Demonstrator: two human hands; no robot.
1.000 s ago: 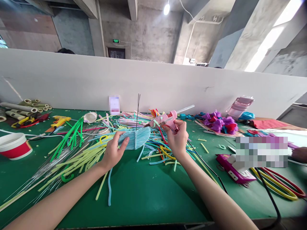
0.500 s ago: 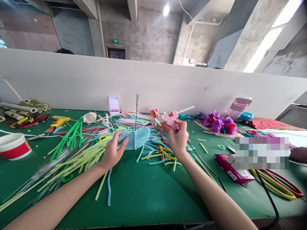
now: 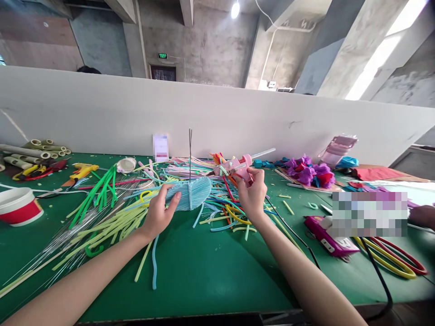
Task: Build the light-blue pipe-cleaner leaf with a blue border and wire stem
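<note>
My left hand point(image 3: 161, 210) is closed on the left edge of a light-blue piece made of pipe cleaners point(image 3: 199, 194), fan-like in shape, with a thicker rib down its middle. Thin dark wires point(image 3: 190, 151) stand upright out of its top. In my right hand point(image 3: 252, 192) is a pink hot glue gun point(image 3: 239, 167), its nozzle pointing left, near the upper right of the blue piece. A clear glue stick point(image 3: 264, 153) juts from the gun's back. Whether the nozzle touches the blue piece I cannot tell.
Loose pipe cleaners point(image 3: 112, 231) and thin wires lie left and behind. A paper cup point(image 3: 20, 207), yellow glue gun point(image 3: 83, 171) and bamboo pieces point(image 3: 37, 151) are at left. Rightward are purple flowers point(image 3: 311, 172), a magenta power strip point(image 3: 331, 237), a black cable point(image 3: 379, 276) and another person's hand point(image 3: 424, 216).
Both hands keep nearly the same pose, holding the blue piece and the pink glue gun. The whole view has shifted very slightly.
</note>
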